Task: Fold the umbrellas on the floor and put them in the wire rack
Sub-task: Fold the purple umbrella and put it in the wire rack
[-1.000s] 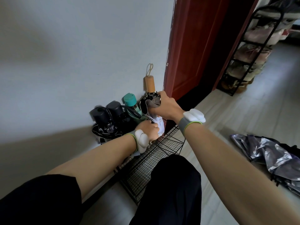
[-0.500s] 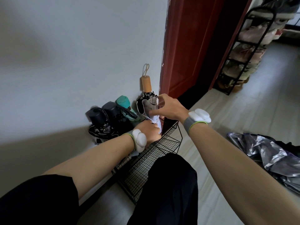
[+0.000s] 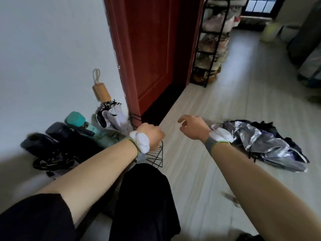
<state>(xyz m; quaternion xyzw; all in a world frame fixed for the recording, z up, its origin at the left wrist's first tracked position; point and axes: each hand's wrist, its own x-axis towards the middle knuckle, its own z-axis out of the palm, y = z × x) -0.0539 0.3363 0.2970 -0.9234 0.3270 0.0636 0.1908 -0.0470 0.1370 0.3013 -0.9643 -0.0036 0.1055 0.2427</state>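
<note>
Looks like the reach for the silver umbrella (image 3: 260, 145), lying crumpled and unfolded on the floor (image 3: 199, 180) at right of frame. Handle not visible from here, so best to find the shaft first rather than grab the canopy. Then collapse the ribs, gather the fabric evenly, wrap tight, and drop it handle-up into the wire rack (image 3: 156, 156) at lower centre, next to the wooden-handled umbrella (image 3: 104, 94) by the wall. Right hand (image 3: 192, 126): empty, fingers loosely curled, just left of the silver umbrella, not touching. Left hand (image 3: 151, 135): curled above the rack corner; can't tell whether gripping anything.
</note>
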